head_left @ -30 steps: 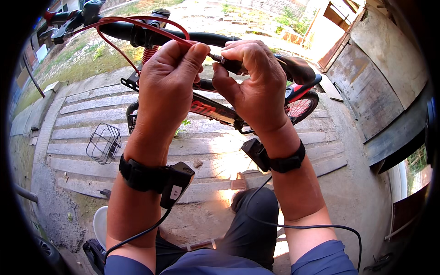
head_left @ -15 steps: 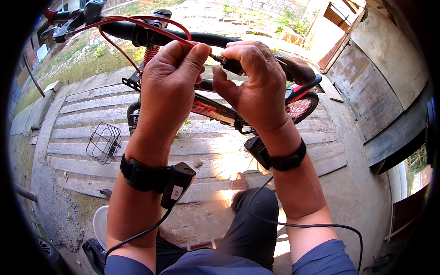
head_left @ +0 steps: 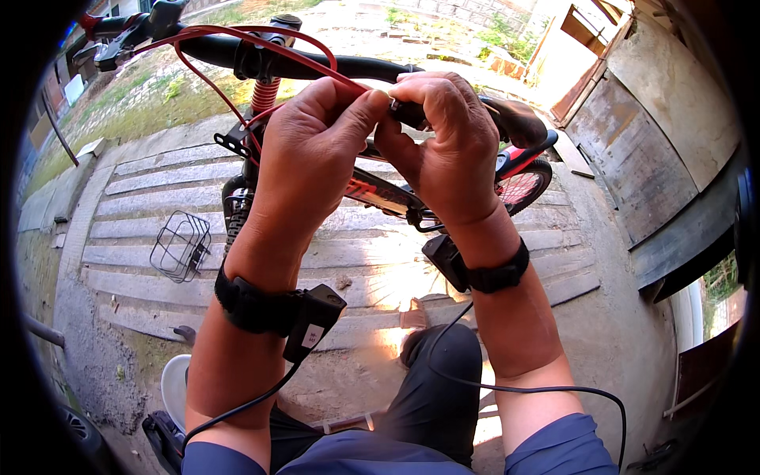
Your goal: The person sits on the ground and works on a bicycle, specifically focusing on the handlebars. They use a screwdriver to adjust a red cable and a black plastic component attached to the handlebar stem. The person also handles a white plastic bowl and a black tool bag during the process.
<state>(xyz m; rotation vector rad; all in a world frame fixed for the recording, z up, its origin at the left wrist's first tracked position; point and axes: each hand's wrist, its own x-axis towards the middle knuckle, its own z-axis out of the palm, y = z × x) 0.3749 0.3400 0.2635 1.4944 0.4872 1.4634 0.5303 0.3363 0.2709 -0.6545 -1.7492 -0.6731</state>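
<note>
Slabs [head_left: 123,258] crossed mid-frame; at upper centre, the left hand [head_left: 309,150] pinched a red cable [head_left: 342,77], sloping down-right toward a black part [head_left: 409,115] the right hand [head_left: 455,146] gripped.

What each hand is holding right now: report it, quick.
Left hand: closed, pinching the red cable between thumb and fingers.
Right hand: closed on a small black part, partly hidden by the fingers.

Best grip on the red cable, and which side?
Probably a thumb-and-finger pinch on the red cable close to the dark fitting, from the left, as the left hand has it: it's thin and bends in loops, so gripping farther back may let it flex.
</note>
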